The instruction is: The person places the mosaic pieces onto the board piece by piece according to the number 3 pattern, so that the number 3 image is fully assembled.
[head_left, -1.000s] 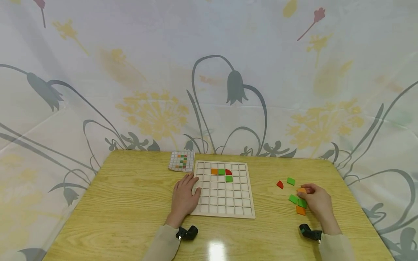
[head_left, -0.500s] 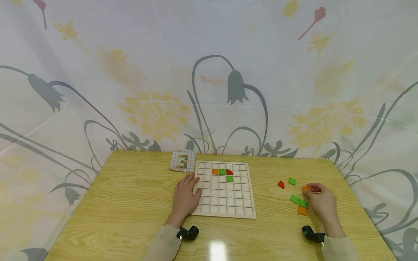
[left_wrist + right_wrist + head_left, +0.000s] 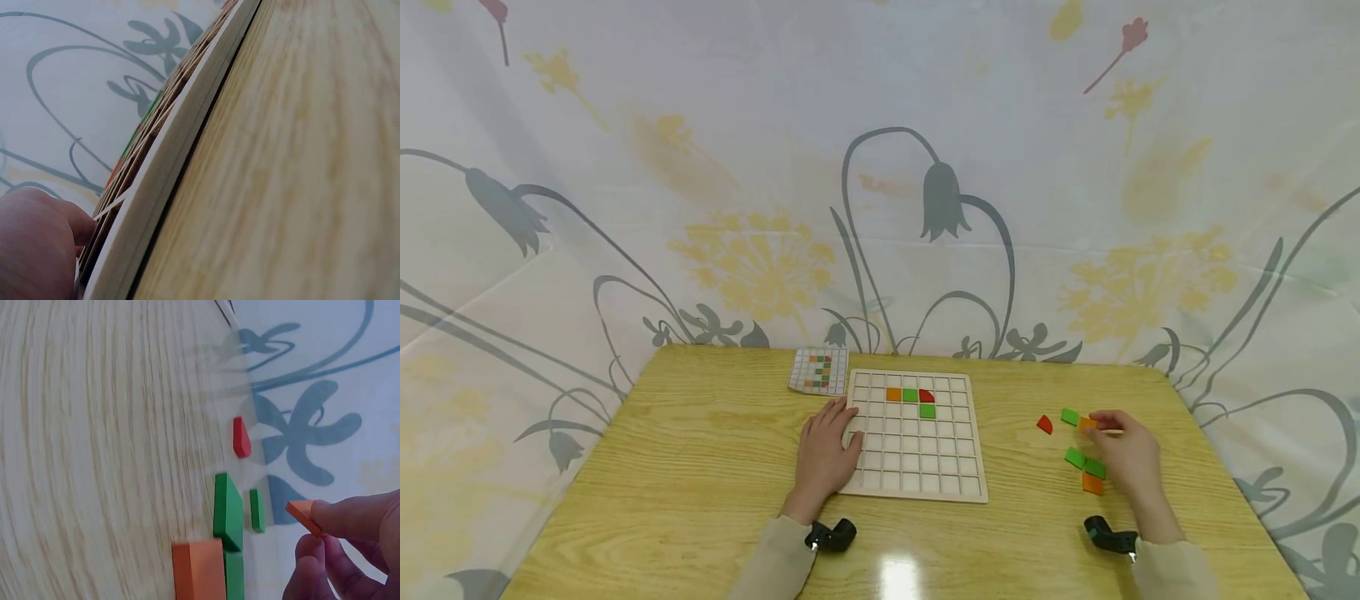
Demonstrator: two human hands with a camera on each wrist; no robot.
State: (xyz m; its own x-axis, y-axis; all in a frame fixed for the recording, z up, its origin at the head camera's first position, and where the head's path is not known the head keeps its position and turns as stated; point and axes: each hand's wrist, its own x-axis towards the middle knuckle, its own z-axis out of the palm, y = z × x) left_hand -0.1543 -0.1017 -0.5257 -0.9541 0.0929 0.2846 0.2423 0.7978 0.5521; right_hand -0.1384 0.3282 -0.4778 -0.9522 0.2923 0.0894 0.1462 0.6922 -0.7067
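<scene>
My left hand (image 3: 826,446) rests on the left edge of a pale wooden grid board (image 3: 917,498), its fingers relaxed. In the left wrist view the thumb lies against the frame of the board (image 3: 159,181). Set in the board's cells are an orange square (image 3: 893,394), a green square (image 3: 910,395), a red quarter-circle (image 3: 927,396) and another green square (image 3: 928,411) beneath it. At the right, my right hand (image 3: 1129,454) pinches an orange square tile (image 3: 304,514) between thumb and fingers, lifted off the table in the right wrist view.
On the table by the right hand lie a red quarter-circle (image 3: 1045,425), a green tile (image 3: 1070,416), two touching green tiles (image 3: 1075,457) and an orange tile (image 3: 1092,483). A printed pattern card (image 3: 801,379) sits behind the left hand. A floral curtain (image 3: 880,208) hangs at the back.
The right hand, pinching the orange tile, shifts slightly right, then moves back left and away from me, closer to the far green tile. The left hand stays in place.
</scene>
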